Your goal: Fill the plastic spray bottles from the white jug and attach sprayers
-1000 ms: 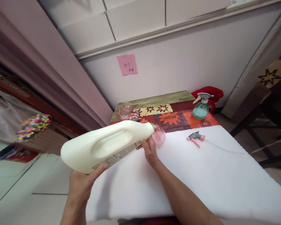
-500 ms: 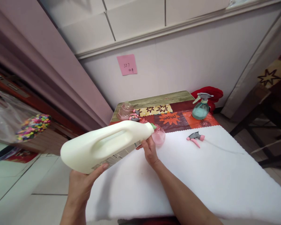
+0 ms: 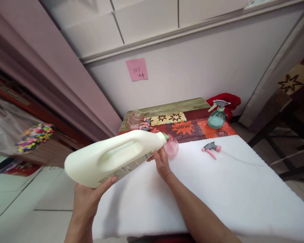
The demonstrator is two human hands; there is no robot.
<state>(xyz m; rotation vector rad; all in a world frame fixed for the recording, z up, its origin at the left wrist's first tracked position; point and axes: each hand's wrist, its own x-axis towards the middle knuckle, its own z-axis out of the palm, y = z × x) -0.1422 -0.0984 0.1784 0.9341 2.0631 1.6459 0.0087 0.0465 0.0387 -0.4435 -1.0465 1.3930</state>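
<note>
My left hand (image 3: 87,199) grips the base of a large white jug (image 3: 111,157), which lies tilted almost flat with its green-rimmed mouth at the right. That mouth meets the top of a small pink round bottle (image 3: 172,145) standing on the white cloth (image 3: 218,189). My right hand (image 3: 162,163) is wrapped around the near side of the pink bottle, just under the jug's neck. The bottle's opening is hidden behind the jug's mouth.
A loose grey-and-pink spray head (image 3: 211,148) with its tube lies on the cloth. A teal spray bottle (image 3: 217,116) stands on the patterned mat (image 3: 190,128); more pink bottles (image 3: 136,120) at the table's back left. A pink note (image 3: 136,69) hangs on the wall.
</note>
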